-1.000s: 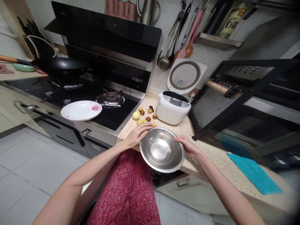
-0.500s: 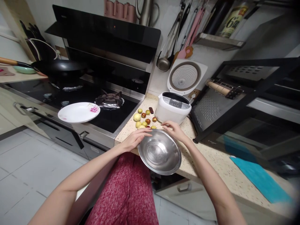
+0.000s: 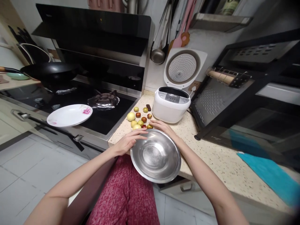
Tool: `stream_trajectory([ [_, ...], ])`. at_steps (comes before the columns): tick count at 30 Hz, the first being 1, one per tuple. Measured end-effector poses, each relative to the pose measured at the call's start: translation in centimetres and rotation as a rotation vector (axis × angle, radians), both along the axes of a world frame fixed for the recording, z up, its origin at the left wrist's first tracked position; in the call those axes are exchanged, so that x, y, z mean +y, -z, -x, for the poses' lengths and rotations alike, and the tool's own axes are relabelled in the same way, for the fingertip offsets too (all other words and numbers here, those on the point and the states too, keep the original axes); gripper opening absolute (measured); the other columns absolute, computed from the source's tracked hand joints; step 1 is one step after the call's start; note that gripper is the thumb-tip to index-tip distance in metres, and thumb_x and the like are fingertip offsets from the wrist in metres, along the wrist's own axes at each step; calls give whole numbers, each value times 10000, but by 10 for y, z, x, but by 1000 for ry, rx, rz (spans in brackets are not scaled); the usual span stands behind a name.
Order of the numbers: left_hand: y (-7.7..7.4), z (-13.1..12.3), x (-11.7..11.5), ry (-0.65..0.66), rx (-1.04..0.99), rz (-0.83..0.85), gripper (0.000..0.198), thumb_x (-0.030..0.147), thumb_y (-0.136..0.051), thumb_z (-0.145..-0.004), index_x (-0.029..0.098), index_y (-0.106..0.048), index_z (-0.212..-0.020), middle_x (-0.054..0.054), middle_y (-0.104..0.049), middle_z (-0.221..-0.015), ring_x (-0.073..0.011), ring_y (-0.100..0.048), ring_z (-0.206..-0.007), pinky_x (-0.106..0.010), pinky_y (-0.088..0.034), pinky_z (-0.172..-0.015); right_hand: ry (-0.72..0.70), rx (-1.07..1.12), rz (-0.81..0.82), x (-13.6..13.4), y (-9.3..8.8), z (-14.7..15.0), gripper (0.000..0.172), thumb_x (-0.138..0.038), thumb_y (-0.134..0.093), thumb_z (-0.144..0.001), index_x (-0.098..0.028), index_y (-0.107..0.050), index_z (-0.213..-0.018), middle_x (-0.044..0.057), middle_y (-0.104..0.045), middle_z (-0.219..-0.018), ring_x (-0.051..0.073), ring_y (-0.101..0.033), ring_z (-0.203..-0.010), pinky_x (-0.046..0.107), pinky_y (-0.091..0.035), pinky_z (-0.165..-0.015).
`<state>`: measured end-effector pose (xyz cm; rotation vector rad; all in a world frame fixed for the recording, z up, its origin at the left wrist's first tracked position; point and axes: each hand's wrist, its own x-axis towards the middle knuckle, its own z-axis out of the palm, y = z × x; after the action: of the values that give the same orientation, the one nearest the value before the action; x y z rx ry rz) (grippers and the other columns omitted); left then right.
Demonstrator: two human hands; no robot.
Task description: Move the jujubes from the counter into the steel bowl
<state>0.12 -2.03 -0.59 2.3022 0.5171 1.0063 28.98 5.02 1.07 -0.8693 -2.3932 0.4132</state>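
A steel bowl [image 3: 156, 156] sits at the front edge of the speckled counter [image 3: 211, 153], partly overhanging it. My left hand [image 3: 127, 142] grips the bowl's left rim. My right hand [image 3: 162, 126] reaches over the far rim, fingers spread and touching the nearest of several small green and red-brown fruits [image 3: 140, 118] that lie just behind the bowl. The bowl is empty.
A white rice cooker [image 3: 171, 106] with its lid up stands behind the fruits. A white flowered plate [image 3: 69, 115] rests on the black hob's front edge, a wok [image 3: 50, 70] farther left. A black rack [image 3: 234, 90] and a teal cloth [image 3: 269, 175] lie right.
My right hand left the bowl's right rim and moved over its far rim to the fruits. The bowl slid slightly left and toward me. My left hand stayed on the rim.
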Motion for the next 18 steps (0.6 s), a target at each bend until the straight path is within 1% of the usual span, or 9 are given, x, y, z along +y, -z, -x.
stream_trajectory([
  [4, -1, 0, 0, -2, 2, 3, 716, 674, -182, -1035, 259, -673, -1350, -119, -564, -1512, -314, -434, -1494, -549, -320, -1262, 24, -34, -27, 5, 3, 5, 421, -291, -606, -998, -317, -643, -1416, 87, -597, -1500, 286, -576, -1385, 468, -474, -1157],
  [7, 0, 1, 0, 4, -2, 2, 707, 670, -188, -1037, 262, -671, -1353, -121, -560, -1513, -314, -411, -1509, -554, -309, -1265, -3, -21, -33, 8, 5, 7, 396, -295, -597, -996, -281, -670, -1384, 107, -627, -1461, 287, -606, -1350, 463, -485, -1146],
  [11, 0, 0, -1, 1, -5, 4, 709, 680, -194, -1032, 264, -678, -1341, -123, -565, -1509, -317, -417, -1506, -557, -309, -1264, -41, 6, -23, 8, 8, 10, 406, -361, -629, -976, -248, -672, -1364, 123, -663, -1412, 297, -616, -1330, 484, -472, -1148],
  [15, 0, 0, -1, 0, -10, 4, 696, 668, -197, -1037, 266, -680, -1336, -118, -570, -1506, -319, -418, -1504, -552, -316, -1259, -53, 52, 18, 8, 12, 14, 375, -387, -602, -989, -220, -678, -1315, 127, -703, -1321, 280, -664, -1244, 435, -526, -1071],
  [18, 0, 0, -1, -1, -15, -3, 698, 664, -193, -1039, 260, -677, -1338, -127, -569, -1504, -321, -413, -1506, -550, -317, -1255, -30, 83, -10, 9, 11, 11, 342, -374, -613, -989, -220, -680, -1286, 125, -702, -1298, 280, -677, -1198, 442, -547, -1029],
])
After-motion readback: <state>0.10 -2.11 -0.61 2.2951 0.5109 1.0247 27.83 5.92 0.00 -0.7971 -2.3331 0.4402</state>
